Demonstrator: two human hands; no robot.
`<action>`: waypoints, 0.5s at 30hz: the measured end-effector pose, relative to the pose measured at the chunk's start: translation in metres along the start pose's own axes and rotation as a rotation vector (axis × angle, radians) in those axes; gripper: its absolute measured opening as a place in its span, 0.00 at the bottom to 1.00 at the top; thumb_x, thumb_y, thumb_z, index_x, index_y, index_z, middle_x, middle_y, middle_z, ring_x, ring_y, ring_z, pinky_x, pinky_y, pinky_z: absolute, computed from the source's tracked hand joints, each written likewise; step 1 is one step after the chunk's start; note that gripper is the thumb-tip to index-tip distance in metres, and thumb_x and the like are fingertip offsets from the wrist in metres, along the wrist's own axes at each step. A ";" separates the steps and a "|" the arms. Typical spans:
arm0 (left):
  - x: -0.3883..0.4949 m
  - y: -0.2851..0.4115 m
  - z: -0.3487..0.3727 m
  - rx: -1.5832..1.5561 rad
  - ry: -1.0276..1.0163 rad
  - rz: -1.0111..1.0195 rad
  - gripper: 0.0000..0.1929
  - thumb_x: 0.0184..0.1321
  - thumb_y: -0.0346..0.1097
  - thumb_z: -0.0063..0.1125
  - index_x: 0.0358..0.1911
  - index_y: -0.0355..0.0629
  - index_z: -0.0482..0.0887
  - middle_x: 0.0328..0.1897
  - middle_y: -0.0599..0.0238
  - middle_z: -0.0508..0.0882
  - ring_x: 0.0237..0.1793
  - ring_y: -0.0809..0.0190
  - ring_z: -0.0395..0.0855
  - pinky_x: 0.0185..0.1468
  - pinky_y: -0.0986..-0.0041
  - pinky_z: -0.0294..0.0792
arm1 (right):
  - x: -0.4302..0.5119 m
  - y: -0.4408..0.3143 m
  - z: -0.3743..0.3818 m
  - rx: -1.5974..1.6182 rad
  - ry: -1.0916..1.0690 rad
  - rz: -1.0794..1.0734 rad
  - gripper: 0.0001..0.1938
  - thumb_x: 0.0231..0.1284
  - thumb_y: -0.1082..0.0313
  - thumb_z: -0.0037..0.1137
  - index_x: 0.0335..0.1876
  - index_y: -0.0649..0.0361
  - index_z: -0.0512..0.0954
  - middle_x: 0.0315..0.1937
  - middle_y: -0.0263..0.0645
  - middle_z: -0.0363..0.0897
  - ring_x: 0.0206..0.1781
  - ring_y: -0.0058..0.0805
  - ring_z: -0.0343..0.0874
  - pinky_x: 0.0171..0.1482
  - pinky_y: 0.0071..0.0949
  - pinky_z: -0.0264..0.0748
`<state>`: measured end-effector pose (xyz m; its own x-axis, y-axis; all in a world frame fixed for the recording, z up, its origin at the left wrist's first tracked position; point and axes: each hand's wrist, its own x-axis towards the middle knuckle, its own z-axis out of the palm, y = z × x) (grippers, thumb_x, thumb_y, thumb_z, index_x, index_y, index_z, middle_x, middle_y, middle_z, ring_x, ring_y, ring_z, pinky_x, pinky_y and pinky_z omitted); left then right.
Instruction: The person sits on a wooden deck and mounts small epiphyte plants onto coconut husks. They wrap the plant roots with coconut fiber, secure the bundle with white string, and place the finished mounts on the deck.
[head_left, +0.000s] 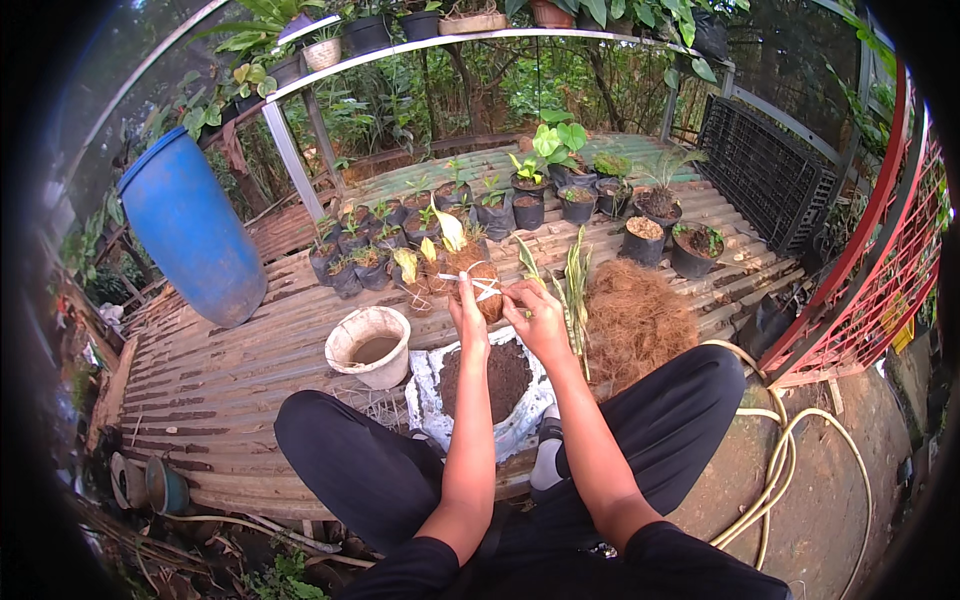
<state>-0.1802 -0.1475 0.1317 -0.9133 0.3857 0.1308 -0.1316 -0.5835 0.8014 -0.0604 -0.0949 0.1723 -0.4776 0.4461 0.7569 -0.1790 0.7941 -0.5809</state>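
My left hand (468, 315) grips a ball wrapped in brown coconut fibre (489, 306), with the thumb pressing white string (484, 286) that crosses over it. At the ball's right side, the fingers of my right hand (534, 311) are pinched at the string. Just beyond stand other fibre-wrapped bundles with pale yellow-green leaves (450, 229). Below my hands, a white sack (427, 390) holds dark soil (499, 379). Upright snake plant leaves (576, 289) are right of my right hand, beside a heap of loose coconut fibre (637, 322).
A whitish bucket (386, 367) holding murky water stands left of the sack. Several black-bagged seedlings (371, 268) and potted plants (697, 250) stand farther back on the corrugated sheets (210, 390). A blue barrel (191, 225) is at left, black crates (765, 172) and a hose (780, 450) at right.
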 end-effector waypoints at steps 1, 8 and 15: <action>0.000 -0.001 -0.001 0.000 0.006 0.008 0.30 0.69 0.57 0.52 0.59 0.33 0.72 0.53 0.58 0.79 0.51 0.61 0.78 0.55 0.68 0.69 | 0.000 -0.001 0.002 -0.022 0.010 0.007 0.09 0.53 0.79 0.62 0.40 0.67 0.81 0.37 0.45 0.81 0.40 0.36 0.84 0.42 0.30 0.82; -0.009 0.008 0.015 -0.011 0.112 0.017 0.33 0.68 0.57 0.54 0.62 0.32 0.68 0.57 0.54 0.77 0.54 0.59 0.78 0.56 0.67 0.71 | -0.002 0.003 0.005 -0.123 0.051 -0.025 0.08 0.53 0.79 0.60 0.39 0.66 0.75 0.37 0.45 0.79 0.35 0.42 0.83 0.37 0.32 0.81; -0.006 0.001 0.010 0.032 0.120 -0.015 0.39 0.66 0.59 0.55 0.67 0.31 0.63 0.62 0.49 0.74 0.57 0.56 0.77 0.58 0.65 0.70 | 0.002 0.009 0.004 -0.096 -0.033 0.042 0.10 0.53 0.78 0.60 0.40 0.65 0.75 0.36 0.44 0.77 0.31 0.36 0.81 0.33 0.30 0.77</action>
<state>-0.1713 -0.1436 0.1377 -0.9510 0.3050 0.0497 -0.1348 -0.5543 0.8213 -0.0660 -0.0886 0.1677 -0.5110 0.4673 0.7215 -0.0760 0.8115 -0.5794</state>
